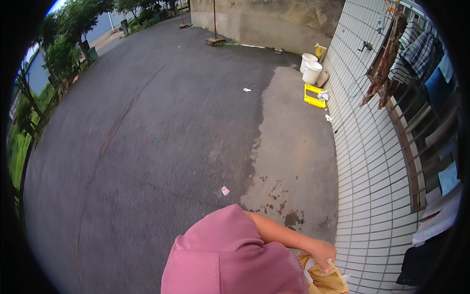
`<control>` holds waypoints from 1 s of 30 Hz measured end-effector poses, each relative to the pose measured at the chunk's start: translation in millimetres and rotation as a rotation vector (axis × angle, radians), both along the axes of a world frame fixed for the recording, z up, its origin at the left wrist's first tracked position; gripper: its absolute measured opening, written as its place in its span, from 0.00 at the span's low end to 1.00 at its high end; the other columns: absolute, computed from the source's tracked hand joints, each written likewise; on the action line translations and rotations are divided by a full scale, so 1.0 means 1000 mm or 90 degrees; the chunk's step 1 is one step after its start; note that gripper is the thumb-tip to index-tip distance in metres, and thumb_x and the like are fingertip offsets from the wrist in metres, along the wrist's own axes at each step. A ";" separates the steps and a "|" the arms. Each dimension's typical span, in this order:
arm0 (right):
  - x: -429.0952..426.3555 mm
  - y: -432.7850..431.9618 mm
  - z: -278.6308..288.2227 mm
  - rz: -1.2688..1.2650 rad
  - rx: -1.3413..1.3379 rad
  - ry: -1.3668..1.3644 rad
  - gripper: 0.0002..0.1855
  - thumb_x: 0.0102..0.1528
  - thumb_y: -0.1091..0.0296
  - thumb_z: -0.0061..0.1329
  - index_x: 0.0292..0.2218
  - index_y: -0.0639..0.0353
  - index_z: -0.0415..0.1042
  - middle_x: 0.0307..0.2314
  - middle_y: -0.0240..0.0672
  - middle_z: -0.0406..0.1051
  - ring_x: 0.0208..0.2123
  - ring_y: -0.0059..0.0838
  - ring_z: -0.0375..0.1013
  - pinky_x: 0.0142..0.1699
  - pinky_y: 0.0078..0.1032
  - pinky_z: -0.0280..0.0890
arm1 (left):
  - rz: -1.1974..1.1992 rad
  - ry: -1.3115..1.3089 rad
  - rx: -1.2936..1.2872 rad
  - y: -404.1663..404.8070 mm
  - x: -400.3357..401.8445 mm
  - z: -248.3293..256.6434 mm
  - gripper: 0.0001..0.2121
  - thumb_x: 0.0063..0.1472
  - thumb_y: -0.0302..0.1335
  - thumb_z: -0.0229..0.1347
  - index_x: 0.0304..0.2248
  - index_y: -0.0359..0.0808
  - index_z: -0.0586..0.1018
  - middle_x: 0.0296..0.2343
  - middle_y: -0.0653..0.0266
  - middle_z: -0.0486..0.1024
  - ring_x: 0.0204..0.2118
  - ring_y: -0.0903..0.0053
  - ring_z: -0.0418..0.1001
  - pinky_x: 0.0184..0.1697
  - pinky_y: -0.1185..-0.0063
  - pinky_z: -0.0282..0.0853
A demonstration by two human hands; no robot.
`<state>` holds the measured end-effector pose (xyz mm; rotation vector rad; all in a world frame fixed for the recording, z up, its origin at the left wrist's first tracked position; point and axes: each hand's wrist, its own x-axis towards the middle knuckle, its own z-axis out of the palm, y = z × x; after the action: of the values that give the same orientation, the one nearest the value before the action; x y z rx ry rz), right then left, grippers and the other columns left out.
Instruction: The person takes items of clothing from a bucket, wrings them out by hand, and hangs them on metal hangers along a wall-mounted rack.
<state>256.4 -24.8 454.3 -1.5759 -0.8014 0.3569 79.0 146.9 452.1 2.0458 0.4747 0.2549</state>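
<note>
My left hand point(324, 253) grips the gathered rim of a yellow patterned sack point(326, 280) at the bottom right. White plastic, perhaps a liner, shows at the sack's mouth. The bare forearm crosses rightward from a pink sleeve point(235, 231), which covers the lower middle of the view. Most of the sack is cut off by the lower edge, and its contents are hidden. My right hand is out of view. Beside the sack rises a white tiled wall point(363, 205).
Clothes point(422, 55) hang along the wall by a barred window point(413, 161). Two white buckets point(312, 73) and a yellow plastic frame point(314, 102) stand farther along its foot. A red-and-white packet point(225, 190) lies on the asphalt point(165, 147). Wet spots point(293, 219) mark the concrete strip.
</note>
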 end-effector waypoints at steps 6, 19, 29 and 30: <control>0.014 -0.010 -0.004 -0.028 -0.037 0.022 0.11 0.51 0.68 0.45 0.31 0.69 0.69 0.25 0.45 0.68 0.26 0.35 0.65 0.30 0.29 0.61 | 0.148 -0.220 -0.039 -0.007 0.014 -0.004 0.15 0.47 0.36 0.57 0.31 0.31 0.75 0.27 0.48 0.74 0.32 0.57 0.72 0.34 0.68 0.66; -0.049 0.026 -0.037 0.014 -0.388 -0.158 0.15 0.45 0.70 0.52 0.35 0.66 0.69 0.24 0.38 0.72 0.27 0.24 0.69 0.34 0.24 0.64 | -0.004 -0.205 -0.514 0.060 0.019 -0.002 0.12 0.55 0.20 0.46 0.41 0.33 0.68 0.31 0.64 0.72 0.32 0.82 0.69 0.34 0.83 0.65; -0.109 0.038 -0.079 -0.080 -0.284 0.148 0.18 0.48 0.56 0.55 0.34 0.61 0.67 0.25 0.32 0.70 0.31 0.20 0.66 0.37 0.23 0.63 | -0.095 -0.187 -0.489 0.112 0.022 -0.002 0.15 0.48 0.13 0.44 0.38 0.32 0.69 0.32 0.63 0.70 0.33 0.81 0.68 0.38 0.83 0.65; -0.114 0.041 -0.068 -0.150 -0.250 0.144 0.17 0.49 0.58 0.54 0.33 0.61 0.67 0.25 0.31 0.70 0.30 0.19 0.66 0.37 0.21 0.62 | -0.105 -0.198 -0.450 0.116 0.023 -0.002 0.15 0.48 0.12 0.44 0.37 0.31 0.69 0.32 0.63 0.70 0.33 0.81 0.68 0.38 0.82 0.65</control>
<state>142.6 16.0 386.0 -1.9313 -0.3776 0.5321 102.3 263.1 450.3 1.3152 0.1607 0.2542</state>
